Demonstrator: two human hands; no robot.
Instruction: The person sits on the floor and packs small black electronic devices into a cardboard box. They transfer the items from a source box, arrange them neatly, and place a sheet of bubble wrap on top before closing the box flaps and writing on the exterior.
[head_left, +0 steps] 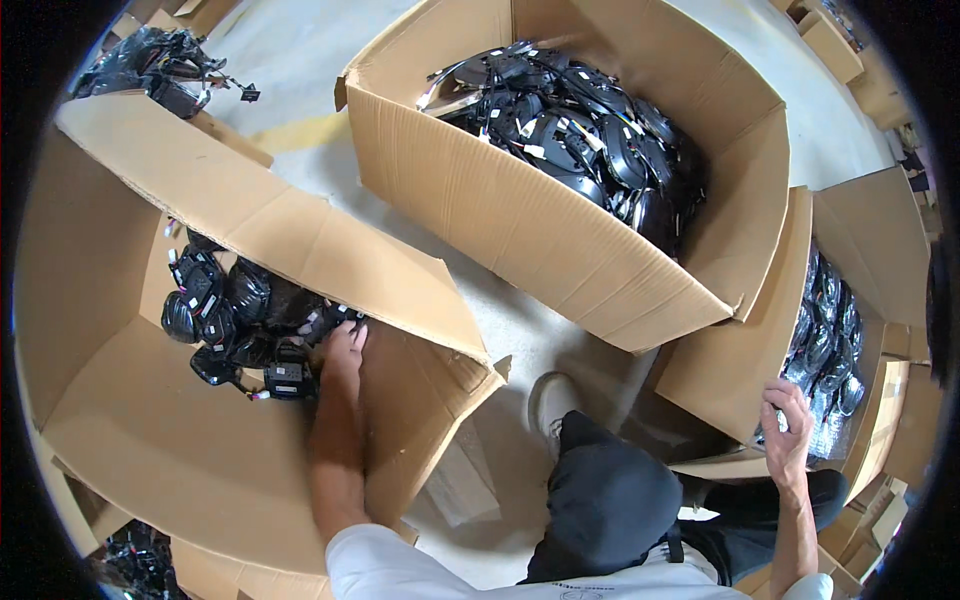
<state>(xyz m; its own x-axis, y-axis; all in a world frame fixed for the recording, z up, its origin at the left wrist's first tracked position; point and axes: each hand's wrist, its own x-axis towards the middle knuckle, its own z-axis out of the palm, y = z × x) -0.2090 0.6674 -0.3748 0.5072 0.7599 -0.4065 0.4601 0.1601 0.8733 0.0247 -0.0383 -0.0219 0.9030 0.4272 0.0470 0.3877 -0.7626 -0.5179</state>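
Note:
My left hand (343, 345) reaches down inside the big cardboard box (150, 420) on the left, close to its right wall. Its fingers are bent against a black plastic part (318, 318) at the edge of a pile, and partly hidden. Several black parts (245, 300) with short cables and plugs, some in clear plastic bags, lie in that box. At the right, my right hand (788, 415) is above the near edge of another box (730, 365). Its fingers are curled together, and I see nothing in them. Below it are bagged black parts (828, 330).
A large cardboard box (540, 250) ahead holds a heap of glossy black parts with cables (590, 130). More bagged parts (155, 65) are at the far left. My leg (610, 500) stands between the boxes, beside flattened cardboard (462, 480) on the grey floor (510, 310).

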